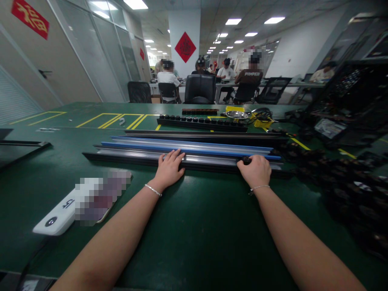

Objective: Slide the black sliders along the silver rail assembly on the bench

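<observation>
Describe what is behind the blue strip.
Behind the blue strip lies a long black rail; farther back, a shorter black rack sits on the green table. The tabletop beneath the rail is covered.

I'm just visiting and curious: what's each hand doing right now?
Left hand: open, spread over the nearest long rail.
Right hand: closed, holding a small black part.

Hands (170, 168) at a rail (212, 166) — right (257, 170) pinching black part (247, 160).

White pillar (172, 28), bright ceiling lights (135, 4), glass partition (101, 48), black office chairs (200, 88), white wall (303, 44)
</observation>
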